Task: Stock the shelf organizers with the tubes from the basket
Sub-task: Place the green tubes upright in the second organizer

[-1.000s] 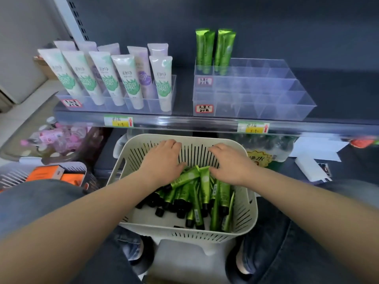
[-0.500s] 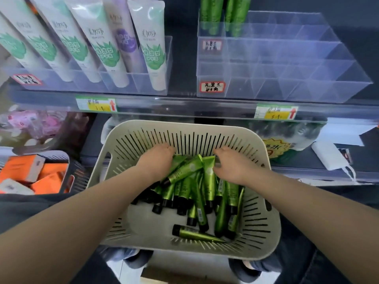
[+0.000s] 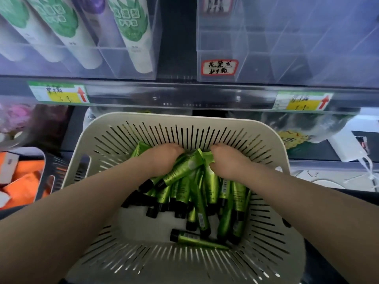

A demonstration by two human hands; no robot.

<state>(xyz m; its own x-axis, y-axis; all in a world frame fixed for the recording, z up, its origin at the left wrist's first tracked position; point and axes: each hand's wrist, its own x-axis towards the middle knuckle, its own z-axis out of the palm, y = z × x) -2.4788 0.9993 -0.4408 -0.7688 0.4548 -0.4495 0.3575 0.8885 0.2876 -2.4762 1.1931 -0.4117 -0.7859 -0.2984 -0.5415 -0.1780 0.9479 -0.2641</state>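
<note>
The left hand [image 3: 164,158] and right hand [image 3: 229,162] curl into the tubes [image 3: 180,173] in the basket [image 3: 184,119], apparently each gripping some.

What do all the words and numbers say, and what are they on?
"花菜兰", second handwritten line unclear: red-edged label on the clear organizer.
"水": yellow packet under the shelf.
Left price tag, right price tag: red arrows; handwriting too blurred.
White tubes, top label, green tubes: print too blurred or small.
</note>
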